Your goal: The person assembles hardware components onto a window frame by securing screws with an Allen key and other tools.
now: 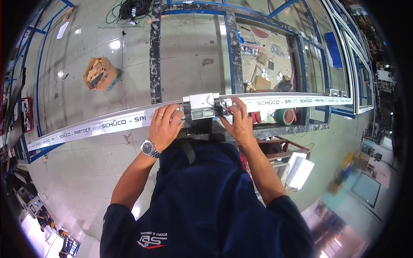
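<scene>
A long metal profile (124, 124) with printed white film lies across the view. Around its middle sits a silver metal block (203, 103) with a dark frame. At the block's left side my left hand (165, 124), with a ring and a wristwatch (149, 148), rests on the profile, its fingers a little apart and holding nothing. On the block's right side, my right hand (237, 122) has its thumb and index finger near a small dark part at the block's edge. Whatever lies between those fingertips is too small to tell.
A dark, blue-edged metal frame (155, 56) stands beneath the profile. A paper bag of scraps (101, 74) and coiled black cable (133, 7) lie on the floor. Near my right hand is a roll of green tape (285, 116). White frames (355, 56) stand at the right.
</scene>
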`<control>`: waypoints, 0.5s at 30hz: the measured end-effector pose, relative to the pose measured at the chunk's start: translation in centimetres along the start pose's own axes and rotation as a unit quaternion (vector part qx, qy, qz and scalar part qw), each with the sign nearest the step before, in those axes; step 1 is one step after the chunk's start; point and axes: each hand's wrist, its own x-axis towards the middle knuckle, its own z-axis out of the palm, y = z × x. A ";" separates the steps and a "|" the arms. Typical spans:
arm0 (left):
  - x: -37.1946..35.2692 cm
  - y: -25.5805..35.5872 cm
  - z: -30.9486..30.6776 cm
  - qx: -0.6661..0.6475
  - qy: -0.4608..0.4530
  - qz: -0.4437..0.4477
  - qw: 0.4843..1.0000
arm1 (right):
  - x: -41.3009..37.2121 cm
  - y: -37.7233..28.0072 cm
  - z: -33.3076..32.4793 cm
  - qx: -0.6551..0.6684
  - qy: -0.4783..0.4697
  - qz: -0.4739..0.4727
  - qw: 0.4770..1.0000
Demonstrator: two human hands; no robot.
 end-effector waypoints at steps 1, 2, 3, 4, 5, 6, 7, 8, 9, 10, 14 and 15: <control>-0.1 -0.1 0.2 -0.008 0.005 -0.004 1.000 | -0.2 0.0 0.1 -0.007 0.007 -0.005 1.000; -0.2 -0.2 0.4 -0.016 0.010 -0.009 1.000 | -0.4 0.0 0.1 -0.001 -0.001 -0.002 1.000; -0.1 0.0 -0.1 -0.036 -0.001 -0.017 0.999 | -0.5 -0.2 -0.1 0.006 -0.009 0.002 1.000; -0.5 0.1 -0.2 -0.055 0.004 -0.041 0.998 | -0.6 -0.3 -0.3 0.013 -0.015 0.005 1.000; -0.6 0.2 -0.2 -0.072 0.011 -0.063 0.995 | -0.8 0.1 -0.2 0.027 0.002 -0.009 1.000; -0.6 0.1 -0.3 -0.089 0.019 -0.082 0.992 | -0.8 -0.2 -0.6 0.038 0.016 -0.006 0.999; -0.9 0.0 -0.4 -0.098 0.003 -0.108 0.989 | -1.0 -0.8 -1.3 0.050 0.030 -0.001 0.998; -1.1 0.1 -0.6 -0.110 0.010 -0.124 0.986 | -1.4 -1.2 -1.9 0.061 0.045 0.005 0.997; -1.1 0.2 -0.7 -0.122 0.016 -0.140 0.982 | -2.1 -1.0 -2.2 0.081 0.056 0.017 0.995; -1.2 0.3 -0.8 -0.135 0.022 -0.155 0.978 | -2.9 -0.7 -2.6 0.101 0.067 0.030 0.992; -0.6 1.9 -1.7 -0.068 0.047 -0.156 0.984 | -7.2 0.4 -5.5 0.207 0.094 0.138 0.964; -0.1 2.7 -2.0 -0.048 0.055 -0.147 0.986 | -8.4 0.2 -6.6 0.217 0.105 0.188 0.952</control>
